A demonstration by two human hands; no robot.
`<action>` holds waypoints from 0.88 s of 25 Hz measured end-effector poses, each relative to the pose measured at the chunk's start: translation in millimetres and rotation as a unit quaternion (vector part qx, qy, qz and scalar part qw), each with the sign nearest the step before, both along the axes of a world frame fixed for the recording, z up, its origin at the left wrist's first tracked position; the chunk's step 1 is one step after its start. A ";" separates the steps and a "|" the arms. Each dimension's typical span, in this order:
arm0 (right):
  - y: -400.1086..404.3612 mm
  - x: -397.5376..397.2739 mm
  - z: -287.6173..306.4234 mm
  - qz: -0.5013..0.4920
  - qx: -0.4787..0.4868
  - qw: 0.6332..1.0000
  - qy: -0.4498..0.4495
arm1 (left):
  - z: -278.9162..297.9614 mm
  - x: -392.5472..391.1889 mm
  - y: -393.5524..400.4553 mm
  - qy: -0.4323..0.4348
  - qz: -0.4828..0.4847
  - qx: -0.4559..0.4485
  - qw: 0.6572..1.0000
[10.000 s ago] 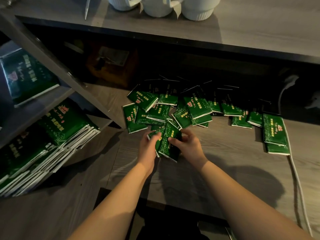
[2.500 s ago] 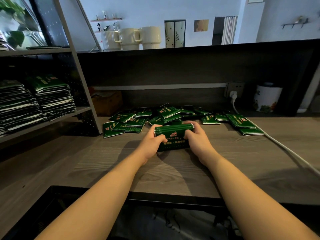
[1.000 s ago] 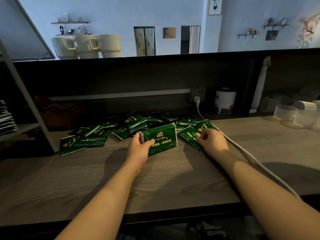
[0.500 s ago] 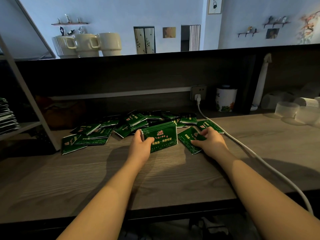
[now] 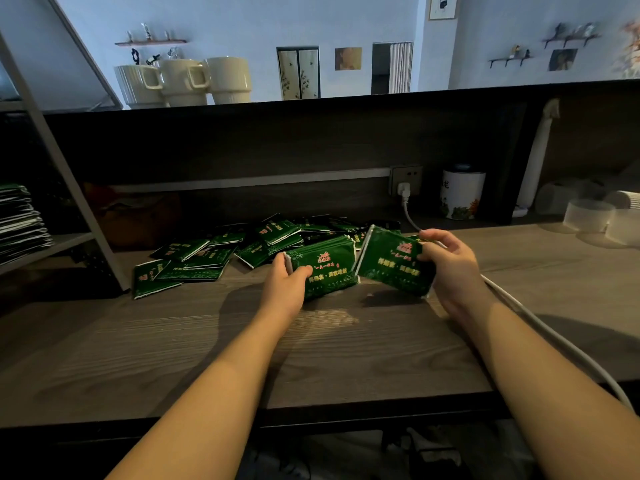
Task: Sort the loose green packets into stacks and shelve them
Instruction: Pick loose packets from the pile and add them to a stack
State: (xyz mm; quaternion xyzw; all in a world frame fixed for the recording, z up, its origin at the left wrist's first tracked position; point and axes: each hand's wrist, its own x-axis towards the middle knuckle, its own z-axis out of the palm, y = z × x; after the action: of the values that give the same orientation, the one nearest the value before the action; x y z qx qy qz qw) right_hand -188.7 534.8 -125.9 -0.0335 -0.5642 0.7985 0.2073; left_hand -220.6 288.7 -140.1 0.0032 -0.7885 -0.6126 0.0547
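Observation:
My left hand grips a stack of green packets by its left end, standing on edge on the wooden counter. My right hand holds a second green packet bundle lifted and tilted just right of the stack, their edges nearly touching. Several loose green packets lie scattered behind and to the left. Stacked packets sit on the shelf at far left.
A white cable runs from the wall socket along the counter under my right arm. A white canister and clear plastic cups stand at right. A slanted shelf post rises at left; three mugs sit on the upper ledge.
My right hand has lifted green packets off the counter and brought them up beside the stack in my left hand. The left hand has barely moved.

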 end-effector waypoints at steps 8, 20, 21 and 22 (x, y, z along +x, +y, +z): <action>-20.0 3.4 -7.4 0.041 0.293 0.954 0.051 | 5.1 11.6 6.0 -0.028 -0.093 0.050 0.994; -30.3 1.6 -15.5 0.087 0.418 0.903 -0.043 | 11.6 22.9 14.9 -0.049 -0.133 -0.047 0.989; -30.6 1.4 -15.5 0.096 0.420 0.901 -0.047 | 9.2 20.6 14.6 -0.049 -0.123 -0.054 0.990; -30.2 0.0 -16.1 0.091 0.418 0.902 -0.055 | 7.7 18.9 13.5 -0.039 -0.109 -0.056 0.992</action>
State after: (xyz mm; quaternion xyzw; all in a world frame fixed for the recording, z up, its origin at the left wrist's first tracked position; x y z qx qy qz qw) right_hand -188.7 504.6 -142.0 0.0638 -0.8572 0.5016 0.0978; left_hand -201.7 302.3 -132.4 -0.0621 -0.8190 -0.5688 -0.0431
